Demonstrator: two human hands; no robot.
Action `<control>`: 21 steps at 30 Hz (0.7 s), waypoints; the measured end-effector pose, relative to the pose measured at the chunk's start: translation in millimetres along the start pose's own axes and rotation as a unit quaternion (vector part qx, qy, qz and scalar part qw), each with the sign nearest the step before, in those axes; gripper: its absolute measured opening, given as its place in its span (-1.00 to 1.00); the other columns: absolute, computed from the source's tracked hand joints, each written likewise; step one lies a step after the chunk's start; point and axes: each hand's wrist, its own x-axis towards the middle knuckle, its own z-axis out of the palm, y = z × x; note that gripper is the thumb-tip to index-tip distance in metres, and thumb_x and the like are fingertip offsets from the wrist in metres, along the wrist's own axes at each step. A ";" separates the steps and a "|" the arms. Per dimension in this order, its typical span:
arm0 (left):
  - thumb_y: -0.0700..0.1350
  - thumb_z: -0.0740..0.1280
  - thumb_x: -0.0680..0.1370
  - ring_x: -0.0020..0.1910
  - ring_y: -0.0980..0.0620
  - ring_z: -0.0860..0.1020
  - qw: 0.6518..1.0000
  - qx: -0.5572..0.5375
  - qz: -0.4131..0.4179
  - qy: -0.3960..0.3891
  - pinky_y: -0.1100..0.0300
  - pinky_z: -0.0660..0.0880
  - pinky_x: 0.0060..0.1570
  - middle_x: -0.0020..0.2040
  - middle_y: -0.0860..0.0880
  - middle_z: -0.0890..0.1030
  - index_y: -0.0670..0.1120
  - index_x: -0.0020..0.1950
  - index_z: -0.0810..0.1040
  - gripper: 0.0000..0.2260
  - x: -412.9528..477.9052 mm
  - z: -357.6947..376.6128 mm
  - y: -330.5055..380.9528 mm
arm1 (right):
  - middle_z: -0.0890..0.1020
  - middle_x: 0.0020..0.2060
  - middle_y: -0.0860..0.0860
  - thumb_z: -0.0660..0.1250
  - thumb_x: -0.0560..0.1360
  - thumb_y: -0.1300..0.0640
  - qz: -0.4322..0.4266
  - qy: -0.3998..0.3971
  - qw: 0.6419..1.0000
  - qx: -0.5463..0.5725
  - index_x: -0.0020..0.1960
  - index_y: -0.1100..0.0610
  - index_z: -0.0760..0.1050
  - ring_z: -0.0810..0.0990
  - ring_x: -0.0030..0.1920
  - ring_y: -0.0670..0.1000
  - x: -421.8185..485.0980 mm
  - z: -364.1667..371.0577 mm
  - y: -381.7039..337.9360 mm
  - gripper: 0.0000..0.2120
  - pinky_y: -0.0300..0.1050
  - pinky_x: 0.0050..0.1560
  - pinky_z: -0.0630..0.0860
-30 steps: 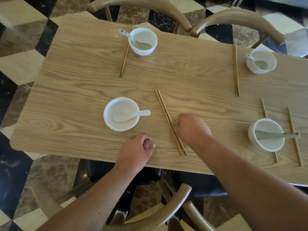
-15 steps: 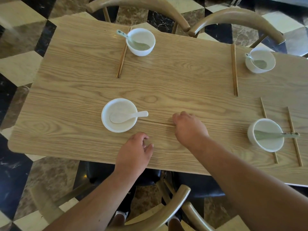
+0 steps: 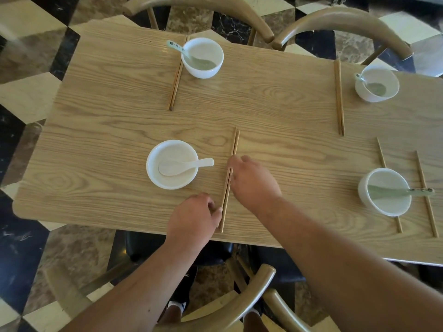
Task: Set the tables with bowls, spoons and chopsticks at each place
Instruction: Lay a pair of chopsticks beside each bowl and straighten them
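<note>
A pair of wooden chopsticks point(image 3: 235, 142) lies lengthwise on the wooden table point(image 3: 275, 111), just right of a white bowl point(image 3: 153, 154) that holds a white spoon point(image 3: 187, 165). My right hand point(image 3: 254, 183) pinches the pair at its middle. My left hand point(image 3: 194, 219) has its thumb and fingertips closed against the near end, by the table's front edge. The middle stretch of the chopsticks is hidden under my right fingers.
Three more bowls with spoons stand at far left point(image 3: 203, 73), far right point(image 3: 393, 92) and near right point(image 3: 364, 195), each with chopsticks: far left point(image 3: 176, 75), far right point(image 3: 339, 97), and one stick point(image 3: 424, 192) either side of the near-right bowl. Curved wooden chairs point(image 3: 347, 20) ring the table.
The chopsticks swung from a rightward slant, through lying sideways under my right hand, to pointing almost straight away. My left hand moved right onto their near end.
</note>
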 end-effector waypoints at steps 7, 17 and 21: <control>0.14 0.44 0.61 -0.10 0.27 0.60 0.995 -0.098 0.002 -0.013 0.30 0.49 -0.15 -0.10 0.22 0.67 0.09 0.13 0.69 -0.82 -0.5 2.1 -10.1 | 0.71 -0.25 -0.04 0.38 0.52 0.07 0.227 -0.047 0.946 0.226 -0.04 -0.01 0.59 0.69 -0.21 -0.02 -50.7 28.6 -6.4 -0.96 -0.11 -0.28 0.58; -0.01 0.43 0.62 -0.16 0.15 0.70 0.989 -0.146 -0.024 -0.025 0.09 0.63 -0.11 -0.20 0.15 0.71 0.09 0.11 0.68 -0.91 2.6 2.6 -12.9 | 0.75 -0.21 0.00 0.38 0.51 0.18 0.240 -0.044 0.920 0.307 -0.09 -0.03 0.53 0.76 -0.16 0.10 -33.8 48.8 -19.7 -0.89 0.15 -0.04 0.74; -0.02 0.42 0.63 -0.13 0.14 0.70 0.988 -0.151 -0.029 -0.009 0.03 0.66 -0.03 -0.17 0.15 0.72 0.07 0.14 0.70 -0.88 -0.6 4.6 -13.2 | 0.75 -0.22 0.01 0.37 0.49 0.18 0.237 -0.043 0.918 0.315 -0.10 -0.02 0.53 0.77 -0.18 0.12 -28.9 53.0 -20.1 -0.89 0.15 -0.05 0.74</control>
